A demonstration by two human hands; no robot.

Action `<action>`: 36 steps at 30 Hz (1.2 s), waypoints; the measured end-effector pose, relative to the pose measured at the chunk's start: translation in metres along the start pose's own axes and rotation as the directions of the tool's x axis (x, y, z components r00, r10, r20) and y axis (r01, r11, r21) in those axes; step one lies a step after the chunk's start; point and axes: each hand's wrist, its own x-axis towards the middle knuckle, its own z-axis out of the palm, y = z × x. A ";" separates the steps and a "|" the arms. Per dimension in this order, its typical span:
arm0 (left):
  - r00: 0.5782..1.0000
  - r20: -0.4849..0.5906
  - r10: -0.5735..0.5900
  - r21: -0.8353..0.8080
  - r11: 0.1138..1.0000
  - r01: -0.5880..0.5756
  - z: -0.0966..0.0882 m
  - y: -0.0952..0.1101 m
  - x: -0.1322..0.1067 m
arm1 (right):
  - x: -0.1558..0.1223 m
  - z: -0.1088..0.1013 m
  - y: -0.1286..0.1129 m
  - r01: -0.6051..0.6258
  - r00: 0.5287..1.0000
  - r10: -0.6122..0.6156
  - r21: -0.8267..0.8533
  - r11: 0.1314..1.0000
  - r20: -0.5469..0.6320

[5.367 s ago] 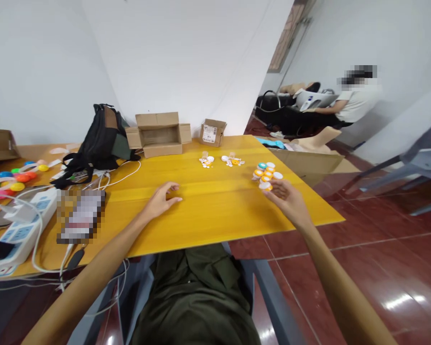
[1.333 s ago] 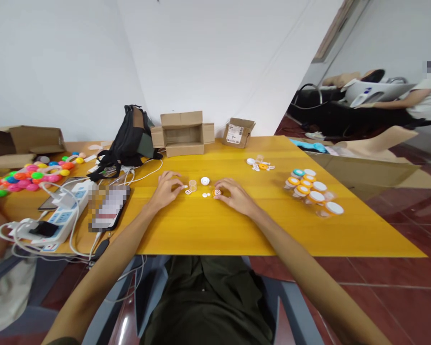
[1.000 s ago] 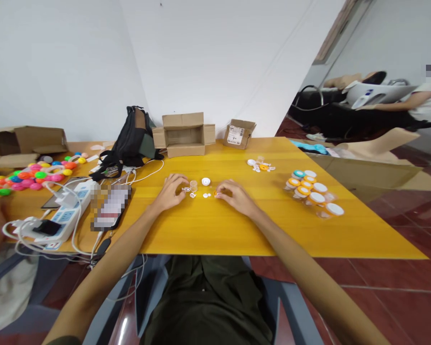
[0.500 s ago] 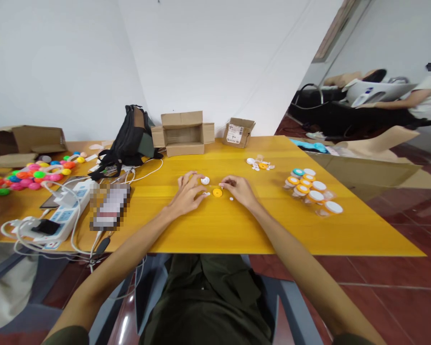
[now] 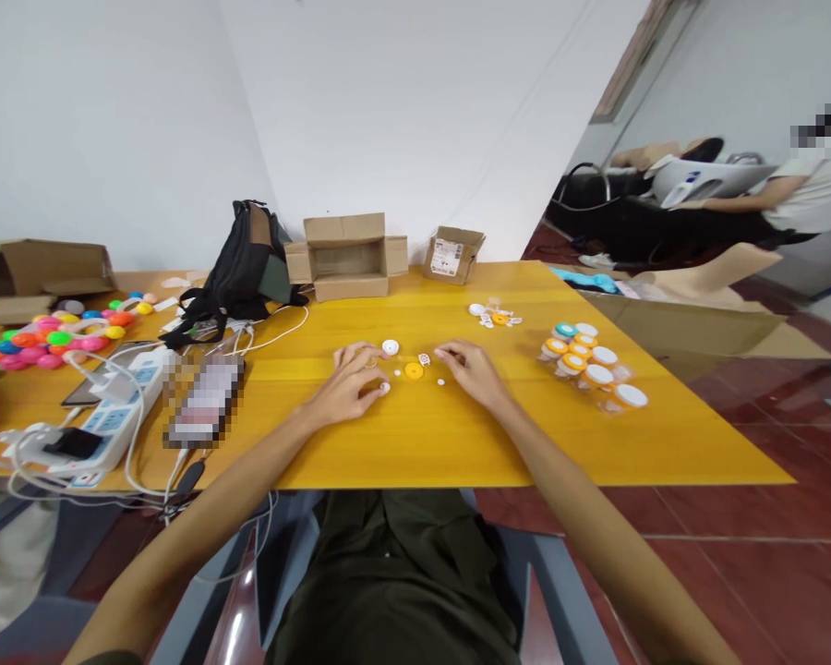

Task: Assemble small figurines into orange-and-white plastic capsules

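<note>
My left hand [image 5: 350,383] rests on the yellow table [image 5: 457,443] with its fingers curled, thumb and fingertips pinched at a small white piece [image 5: 385,388]. My right hand [image 5: 475,369] lies low on the table, fingers stretched left, the tips just beside a small white dotted part [image 5: 424,358]. Between the hands lie an orange disc [image 5: 414,370], a white cap [image 5: 390,347] and a tiny white dot [image 5: 441,381]. A cluster of small jars [image 5: 585,360] with orange, white and teal lids stands to the right of my right hand.
A second pile of small parts [image 5: 495,316] lies further back. A black backpack [image 5: 246,263], an open cardboard box [image 5: 346,254] and a small box [image 5: 452,254] line the far edge. A power strip [image 5: 121,411], cables, a phone [image 5: 198,406] and coloured balls [image 5: 48,332] fill the left. Another person [image 5: 803,185] sits far right.
My right hand left the jar cluster and joined the left at the table's middle. The orange disc and small white parts now lie uncovered between the hands, and the left hand has drawn back slightly.
</note>
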 end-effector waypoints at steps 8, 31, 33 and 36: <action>0.961 -0.243 -0.132 -0.010 0.991 0.134 -0.015 -0.017 0.000 | -0.021 -0.001 -0.014 0.116 0.985 -0.100 -0.109 0.987 0.143; 0.993 -0.089 -0.082 0.029 0.996 0.085 -0.004 -0.006 0.000 | -0.018 0.028 -0.033 0.244 0.970 -0.233 -0.242 0.939 0.074; 0.992 -0.094 -0.082 0.030 0.996 0.085 -0.004 -0.005 0.000 | -0.017 0.032 -0.037 0.254 0.967 -0.243 -0.221 0.942 0.077; 0.992 -0.096 -0.078 0.029 0.996 0.081 -0.004 -0.005 0.000 | -0.016 0.038 -0.042 0.257 0.965 -0.239 -0.217 0.942 0.105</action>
